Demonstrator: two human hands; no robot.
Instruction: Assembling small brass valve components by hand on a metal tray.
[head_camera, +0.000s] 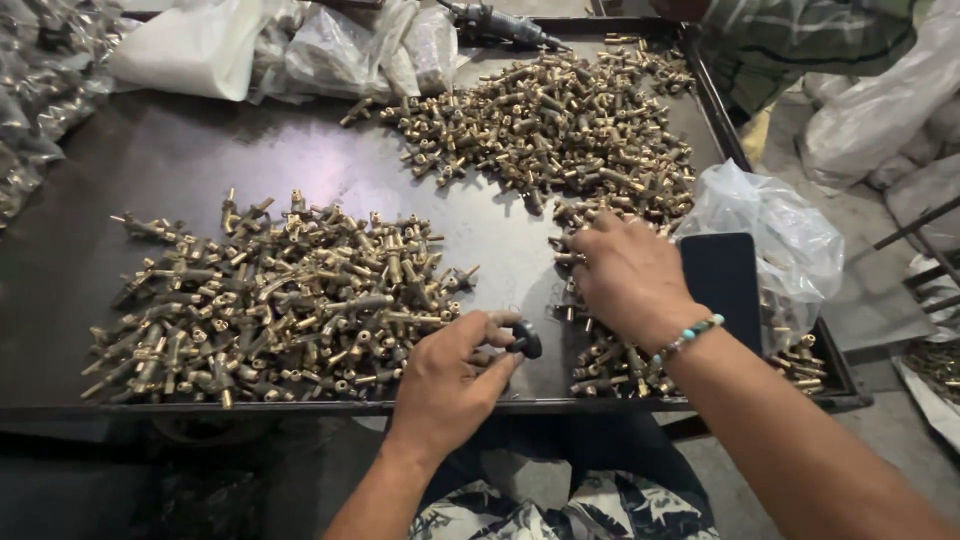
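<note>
A dark metal tray (180, 160) fills the view, its near-left corner cut off by shadow. On it lie 2 big heaps of brass fittings: 1 far right (560, 125), 1 near left (280, 300). A crumpled clear plastic bag (790, 235) sits right, partly under a black phone (722, 285). The right hand (630, 275) lies spread, palm down, over a smaller brass pile (610, 365); whether it grips anything is hidden. The left hand (450, 375) pinches a small black knob (526, 340) between thumb and fingers at the tray's near edge.

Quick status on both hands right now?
Left hand: closed on a small black round knob.
Right hand: palm down, fingers spread on the small brass fittings; grip cannot be told.
</note>
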